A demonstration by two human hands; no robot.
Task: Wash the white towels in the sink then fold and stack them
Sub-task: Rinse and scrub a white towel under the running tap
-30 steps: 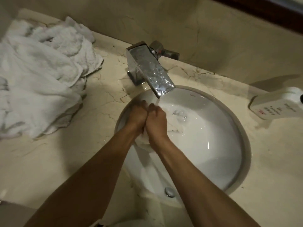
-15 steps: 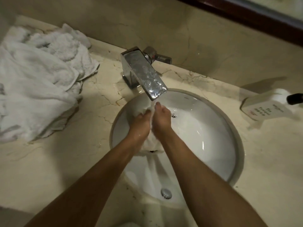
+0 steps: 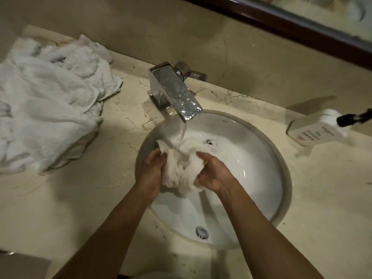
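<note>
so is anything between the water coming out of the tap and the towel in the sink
Nothing visible. The stream from the faucet falls straight onto the wet towel, which the left hand and right hand grip from either side, clear of the water.

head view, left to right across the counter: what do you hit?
towel pile → faucet → sink, where the left hand and right hand grip a wet towel under the running water → soap bottle
</note>
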